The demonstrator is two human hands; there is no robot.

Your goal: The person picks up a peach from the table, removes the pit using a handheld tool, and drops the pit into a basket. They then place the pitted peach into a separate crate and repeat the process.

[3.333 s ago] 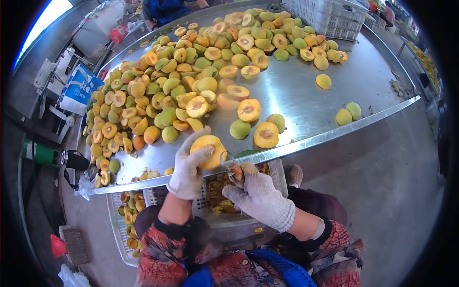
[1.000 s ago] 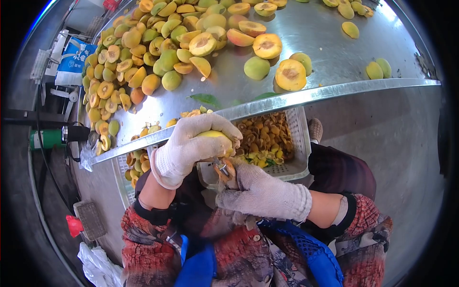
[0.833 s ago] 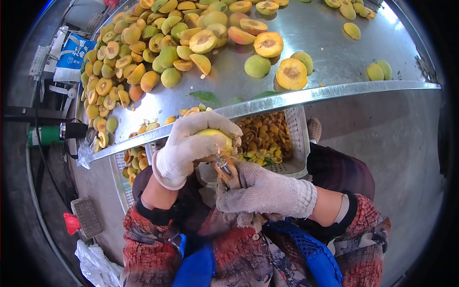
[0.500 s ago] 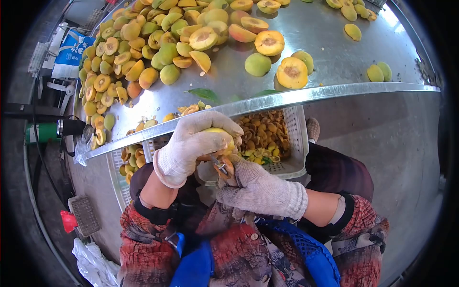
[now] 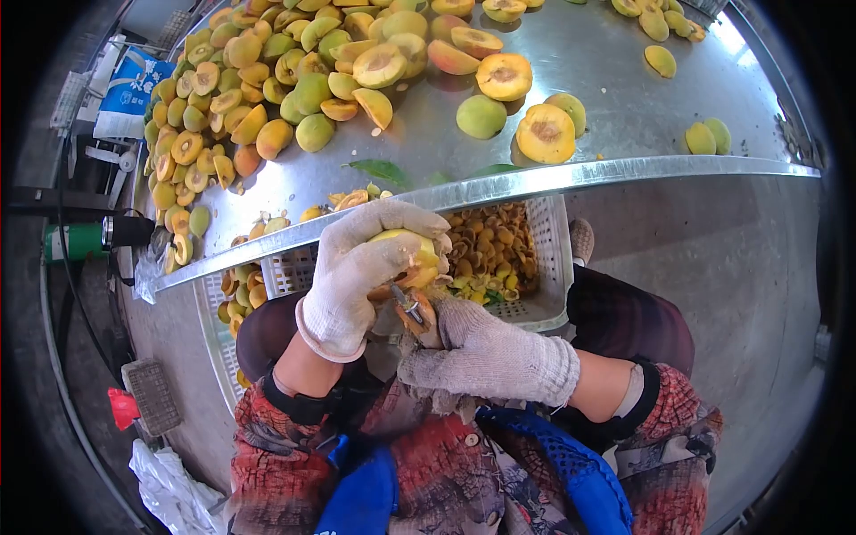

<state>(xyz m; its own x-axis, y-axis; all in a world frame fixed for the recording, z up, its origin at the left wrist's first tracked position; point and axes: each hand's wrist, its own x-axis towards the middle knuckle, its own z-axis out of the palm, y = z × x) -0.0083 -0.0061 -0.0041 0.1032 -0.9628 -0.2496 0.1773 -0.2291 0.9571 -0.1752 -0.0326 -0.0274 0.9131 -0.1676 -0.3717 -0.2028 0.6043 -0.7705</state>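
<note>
My left hand, in a white knit glove, is closed around a yellow peach just in front of the table edge. My right hand, in a greyer, stained glove, grips a small metal-bladed tool whose handle is mostly hidden by the fingers. The blade lies against the lower side of the peach, and the two hands almost touch. I cannot make out the cut itself. Beyond the hands, a heap of halved peaches covers the left part of the metal table.
Under the table edge, a white crate holds brownish peach pieces and yellow-green scraps. Another white crate with peaches stands left of it. A green leaf lies on the table. At the left are a green flask and a grey basket.
Both hands keep their hold on the peach and the tool, with only slight shifts. The view has moved a little.
</note>
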